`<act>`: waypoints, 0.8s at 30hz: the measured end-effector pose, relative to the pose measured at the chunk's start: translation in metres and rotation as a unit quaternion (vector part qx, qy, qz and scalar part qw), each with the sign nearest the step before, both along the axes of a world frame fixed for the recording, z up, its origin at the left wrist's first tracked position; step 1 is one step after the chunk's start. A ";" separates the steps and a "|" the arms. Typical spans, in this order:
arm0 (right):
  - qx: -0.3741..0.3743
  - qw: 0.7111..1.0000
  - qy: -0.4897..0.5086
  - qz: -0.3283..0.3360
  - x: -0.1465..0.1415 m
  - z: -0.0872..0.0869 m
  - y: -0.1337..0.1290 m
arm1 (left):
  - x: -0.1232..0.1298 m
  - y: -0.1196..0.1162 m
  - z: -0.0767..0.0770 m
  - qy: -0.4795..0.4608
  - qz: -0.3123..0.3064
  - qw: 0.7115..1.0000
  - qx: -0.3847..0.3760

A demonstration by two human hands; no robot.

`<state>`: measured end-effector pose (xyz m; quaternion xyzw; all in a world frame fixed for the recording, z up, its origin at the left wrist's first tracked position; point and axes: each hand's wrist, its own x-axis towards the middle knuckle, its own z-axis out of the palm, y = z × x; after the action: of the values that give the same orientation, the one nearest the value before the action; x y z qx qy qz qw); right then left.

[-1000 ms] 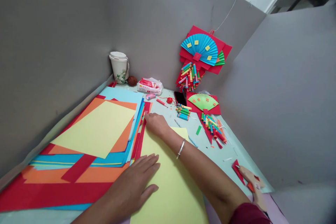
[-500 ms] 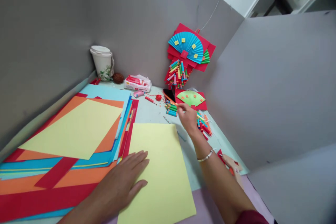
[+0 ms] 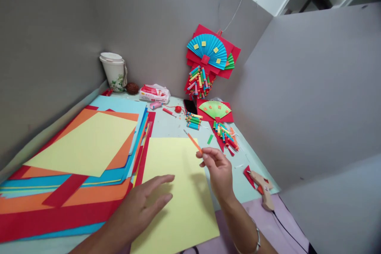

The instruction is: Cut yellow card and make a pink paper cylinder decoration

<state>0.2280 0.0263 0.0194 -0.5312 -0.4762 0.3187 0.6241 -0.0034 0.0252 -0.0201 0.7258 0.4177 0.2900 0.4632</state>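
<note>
right hand pinches an orange strip over a yellow sheet's corner; left hand, thumb and fingers parted, hovers beside.

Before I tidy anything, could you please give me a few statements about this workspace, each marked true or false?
1. The right hand holds a slim orange piece. True.
2. The left hand grips the glue gun. False: the left hand is open over the near yellow sheet, and the glue gun lies to the right of the right hand.
3. The white cup has its lid on. True.
4. The blue fan lies on the paper stack. False: it is up against the grey partition.
5. A bracelet is worn on the right wrist. True.
</note>
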 end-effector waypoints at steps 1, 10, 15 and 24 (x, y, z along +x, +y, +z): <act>0.001 1.000 0.007 0.023 -0.009 0.001 -0.009 | 0.005 -0.002 0.008 -0.068 0.014 0.993 -0.096; -0.125 0.982 0.039 0.133 -0.039 -0.032 -0.044 | 0.012 0.008 0.042 -0.351 0.182 0.869 -0.297; -0.166 0.973 0.049 0.155 -0.044 -0.044 -0.049 | 0.007 0.009 0.045 -0.324 0.238 0.875 -0.269; 0.026 0.994 -0.078 -0.067 -0.012 -0.020 -0.045 | 0.006 0.014 0.037 -0.267 0.255 0.898 -0.238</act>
<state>0.2158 -0.0186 -0.0003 -0.5685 -0.4949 0.2212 0.6188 0.0029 0.0391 0.0167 0.3579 0.5055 0.4727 0.6268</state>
